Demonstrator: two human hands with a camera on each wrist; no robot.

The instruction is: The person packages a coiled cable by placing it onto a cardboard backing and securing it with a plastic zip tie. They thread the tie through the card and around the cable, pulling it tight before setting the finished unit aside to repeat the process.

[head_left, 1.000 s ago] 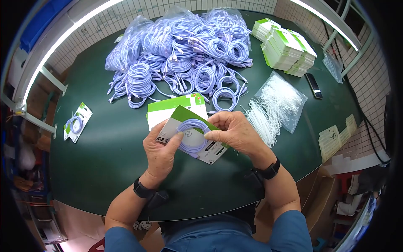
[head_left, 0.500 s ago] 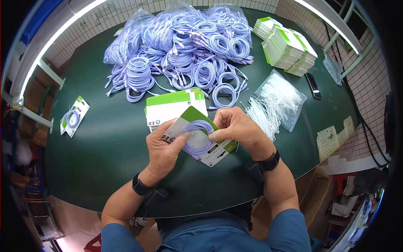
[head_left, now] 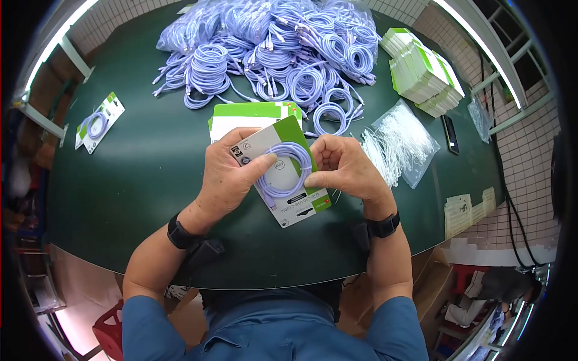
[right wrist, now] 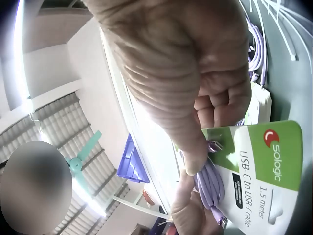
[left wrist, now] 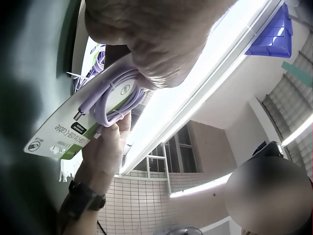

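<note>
A white and green packaging card (head_left: 296,210), printed for a USB-C cable, is held up over the table, tilted in the head view. On its face lies a coiled lilac USB-C cable (head_left: 270,188). My left hand (head_left: 224,174) grips the card's left side, thumb pressing on the coil and fingers behind. At the right edge my right hand (head_left: 352,169) pinches card and coil, its thumb (right wrist: 194,159) against the cable and its other fingers curled. A stack of similar cards (head_left: 232,125) lies just beyond.
A big heap of lilac cables (head_left: 256,45) fills the back. White cable ties (head_left: 397,144) spill from a plastic bag, near a phone (head_left: 450,135) and stacked cards (head_left: 421,72). Carded cables (head_left: 99,123) lie far left; paper sheets (head_left: 466,213) lie on the right edge.
The head view has shifted, so the table contents sit higher in it. The card has turned a little more upright. Both hands keep their hold on it, the left thumb still on the coil.
</note>
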